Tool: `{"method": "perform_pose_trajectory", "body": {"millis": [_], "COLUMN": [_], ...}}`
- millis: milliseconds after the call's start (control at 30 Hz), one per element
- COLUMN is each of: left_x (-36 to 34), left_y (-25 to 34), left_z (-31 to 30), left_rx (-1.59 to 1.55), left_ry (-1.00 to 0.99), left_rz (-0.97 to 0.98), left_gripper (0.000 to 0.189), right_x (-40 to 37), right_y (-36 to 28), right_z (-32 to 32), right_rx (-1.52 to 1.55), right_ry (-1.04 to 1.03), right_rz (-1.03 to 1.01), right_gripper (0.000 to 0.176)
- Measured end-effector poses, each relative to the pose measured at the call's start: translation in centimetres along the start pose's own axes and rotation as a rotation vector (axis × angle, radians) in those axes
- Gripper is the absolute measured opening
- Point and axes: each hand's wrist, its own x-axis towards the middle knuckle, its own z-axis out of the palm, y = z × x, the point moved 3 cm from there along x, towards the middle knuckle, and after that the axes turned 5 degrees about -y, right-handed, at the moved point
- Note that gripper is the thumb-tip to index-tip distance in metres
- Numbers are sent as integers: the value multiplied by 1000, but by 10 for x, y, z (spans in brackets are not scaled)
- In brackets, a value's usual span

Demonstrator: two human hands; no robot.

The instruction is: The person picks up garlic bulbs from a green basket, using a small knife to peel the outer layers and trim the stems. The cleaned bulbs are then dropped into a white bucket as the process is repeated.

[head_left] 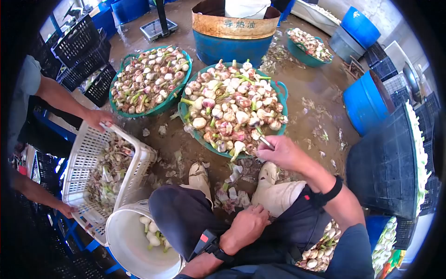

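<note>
My right hand point(284, 154) was closed around a thin metal tool point(266, 142), its tip pointing at the front edge of a big green tub point(285, 108) that sat on the wet floor point(316, 86) just ahead of my boots point(200, 179). Heaped garlic bulbs point(227, 109) filled that tub, some white, some purplish, a few with green stem stubs. My left hand point(246, 227) lay low between my knees, fingers curled inward — I cannot tell whether it held anything.

Beside the green tub, ahead and to the left, stood a second tub point(188, 63), also piled with bulbs, and a smaller tub point(302, 56) of them was farther off to the right. Past the green tub stood a blue drum point(232, 49) with a rusty band, carrying a white pail point(246, 8). Near my left knee a white bucket point(127, 242) leaned, with a few pale bulbs point(154, 235) inside. More bulbs point(320, 251) showed under my right thigh.

On my left a co-worker gripped a white crate point(83, 151) — one hand point(99, 119) at its far end, the other hand point(66, 209) at its near end. The crate was tilted and held dry stems and peelings point(110, 172). Loose skins point(234, 190) littered the floor between my boots, and a large dark tub point(383, 160) stood to my right.
</note>
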Motion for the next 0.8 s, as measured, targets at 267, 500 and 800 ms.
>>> {"method": "perform_pose_trajectory", "body": {"millis": [267, 500, 800], "left_x": [6, 10, 17], "left_y": [-8, -18, -24], "left_z": [-9, -9, -3], "left_rx": [-137, -227, -223], "left_ry": [20, -24, -49], "left_rz": [8, -40, -65], "left_gripper": [18, 16, 17], "right_x": [86, 161, 171], "right_y": [73, 125, 116], "right_z": [4, 65, 67], "right_rx": [-392, -476, -703], "right_ry": [-90, 153, 145], "right_rz": [127, 29, 9], "right_gripper": [20, 45, 43]}}
